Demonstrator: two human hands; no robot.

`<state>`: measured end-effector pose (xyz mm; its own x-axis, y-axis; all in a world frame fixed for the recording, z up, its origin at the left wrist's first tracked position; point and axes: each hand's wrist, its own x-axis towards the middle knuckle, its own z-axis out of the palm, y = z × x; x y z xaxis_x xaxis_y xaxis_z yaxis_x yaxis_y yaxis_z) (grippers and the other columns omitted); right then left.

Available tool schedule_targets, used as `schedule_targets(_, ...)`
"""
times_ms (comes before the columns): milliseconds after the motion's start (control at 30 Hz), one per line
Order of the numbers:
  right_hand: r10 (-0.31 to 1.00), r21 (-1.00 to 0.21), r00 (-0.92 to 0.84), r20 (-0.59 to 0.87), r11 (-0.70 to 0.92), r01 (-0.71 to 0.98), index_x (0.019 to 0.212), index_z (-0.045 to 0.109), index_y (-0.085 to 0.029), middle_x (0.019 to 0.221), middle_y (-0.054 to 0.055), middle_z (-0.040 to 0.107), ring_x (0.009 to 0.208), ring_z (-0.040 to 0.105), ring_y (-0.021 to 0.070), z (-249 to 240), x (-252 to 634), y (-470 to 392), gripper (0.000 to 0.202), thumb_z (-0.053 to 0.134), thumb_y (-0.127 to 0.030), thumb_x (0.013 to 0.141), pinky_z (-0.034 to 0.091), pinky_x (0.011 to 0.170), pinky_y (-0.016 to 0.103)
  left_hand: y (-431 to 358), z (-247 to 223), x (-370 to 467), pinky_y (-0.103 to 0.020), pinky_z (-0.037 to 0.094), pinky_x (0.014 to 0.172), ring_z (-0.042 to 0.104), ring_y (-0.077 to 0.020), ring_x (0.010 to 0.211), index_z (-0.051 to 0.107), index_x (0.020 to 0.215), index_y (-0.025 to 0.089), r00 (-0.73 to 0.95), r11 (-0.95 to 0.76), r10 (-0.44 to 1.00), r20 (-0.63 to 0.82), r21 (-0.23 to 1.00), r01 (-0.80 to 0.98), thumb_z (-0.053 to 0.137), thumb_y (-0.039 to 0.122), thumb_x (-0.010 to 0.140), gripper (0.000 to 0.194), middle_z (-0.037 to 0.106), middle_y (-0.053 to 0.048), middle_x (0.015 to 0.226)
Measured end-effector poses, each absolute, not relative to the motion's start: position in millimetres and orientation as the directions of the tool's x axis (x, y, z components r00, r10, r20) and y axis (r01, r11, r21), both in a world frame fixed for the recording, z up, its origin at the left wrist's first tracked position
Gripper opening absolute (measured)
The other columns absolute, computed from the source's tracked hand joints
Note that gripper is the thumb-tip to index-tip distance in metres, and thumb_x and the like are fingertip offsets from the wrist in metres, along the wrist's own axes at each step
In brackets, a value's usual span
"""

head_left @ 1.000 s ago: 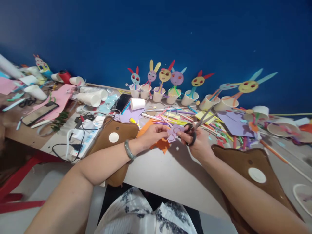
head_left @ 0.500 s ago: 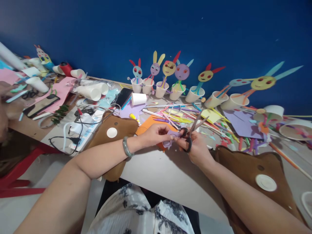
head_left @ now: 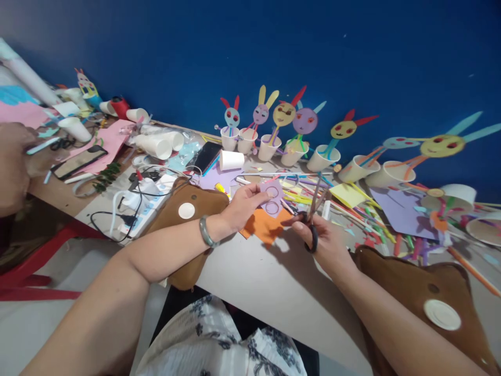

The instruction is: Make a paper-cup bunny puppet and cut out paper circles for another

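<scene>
Between the thumb and fingers of my left hand [head_left: 247, 204] is a small purple paper [head_left: 273, 197] with two circles drawn on it. My right hand [head_left: 323, 237] grips dark-handled scissors [head_left: 313, 209], whose blades point up and stand slightly apart. The scissors are to the right of the purple paper and do not touch it. Under and just beyond the hands, an orange sheet [head_left: 266, 225] lies on the table.
White cups with paper rabbit faces [head_left: 306, 121] stand along the blue wall. Brown cushions [head_left: 434, 292] flank the work area. A power strip [head_left: 151, 206] with cables lies left. At far left shows another person's arm [head_left: 13, 167].
My hands have moved apart. The purple paper now faces the camera, its circles in view, and my right hand with the scissors has drawn away from it. The camera view has shifted slightly left.
</scene>
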<state>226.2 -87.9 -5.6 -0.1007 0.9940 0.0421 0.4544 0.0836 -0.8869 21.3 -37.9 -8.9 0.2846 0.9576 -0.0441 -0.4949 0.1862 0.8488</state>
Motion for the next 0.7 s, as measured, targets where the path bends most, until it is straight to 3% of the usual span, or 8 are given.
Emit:
schedule_targets(100,0.992,-0.815,-0.108,0.058,0.11,0.569,0.073,0.072,-0.021,0.068,0.004,0.067,0.068,0.061,0.0206,-3,226,-88,0.044,0.075,-0.064,0.079,0.045,0.065,0.032,-36,-7,21,-0.024,0.049,0.067,0.059,-0.0085,0.061,0.063,0.081,0.015,0.236,0.152,0.971,-0.028,0.838,-0.525,0.088,0.04,0.072,0.037,0.065,0.004,0.067)
schedule_targets(200,0.993,-0.808,-0.088,0.072,0.11,0.579,0.075,0.073,-0.021,0.074,0.005,0.071,0.071,0.062,0.0212,-3,226,-87,0.044,0.075,-0.065,0.079,0.045,0.067,0.032,-36,-4,20,-0.025,0.048,0.067,0.058,-0.0084,0.061,0.064,0.082,0.015,0.212,0.118,0.977,-0.003,0.837,-0.534,0.087,0.04,0.073,0.035,0.064,0.004,0.067)
schedule_targets(333,0.993,-0.856,-0.097,-0.07,-0.01,0.517,0.072,0.069,-0.02,0.068,0.004,0.069,0.064,0.057,0.0177,-4,225,-88,0.047,0.079,-0.066,0.074,0.043,0.062,0.03,-39,0,18,-0.026,0.05,0.073,0.061,-0.0098,0.067,0.068,0.083,0.014,0.287,0.121,0.957,0.039,0.847,-0.517,0.088,0.044,0.073,0.037,0.067,0.002,0.071)
schedule_targets(500,0.9,-0.893,-0.335,-0.279,-0.115,0.435,0.074,0.07,-0.018,0.072,0.004,0.07,0.067,0.058,0.0166,-6,223,-90,0.045,0.082,-0.062,0.074,0.045,0.063,0.028,-46,4,15,-0.028,0.051,0.077,0.067,-0.0121,0.074,0.071,0.09,0.013,0.562,0.236,0.825,0.061,0.866,-0.44,0.093,0.046,0.068,0.045,0.073,-0.003,0.085)
schedule_targets(600,0.818,-0.912,-0.473,-0.328,-0.142,0.385,0.088,0.075,-0.017,0.084,0.006,0.074,0.075,0.064,0.0182,-4,224,-91,0.045,0.085,-0.058,0.074,0.051,0.07,0.029,-49,3,12,-0.028,0.051,0.074,0.067,-0.0127,0.07,0.066,0.08,0.013,0.644,0.257,0.763,0.053,0.889,-0.378,0.091,0.048,0.072,0.044,0.071,-0.004,0.077)
schedule_targets(700,0.711,-0.928,-0.604,-0.361,-0.21,0.308,0.102,0.077,-0.016,0.097,0.01,0.077,0.068,0.063,0.0152,2,226,-90,0.053,0.084,-0.06,0.074,0.053,0.065,0.029,-51,4,11,-0.029,0.052,0.072,0.067,-0.0138,0.065,0.065,0.077,0.013,0.654,0.247,0.755,0.05,0.902,-0.354,0.086,0.05,0.078,0.042,0.071,-0.004,0.069)
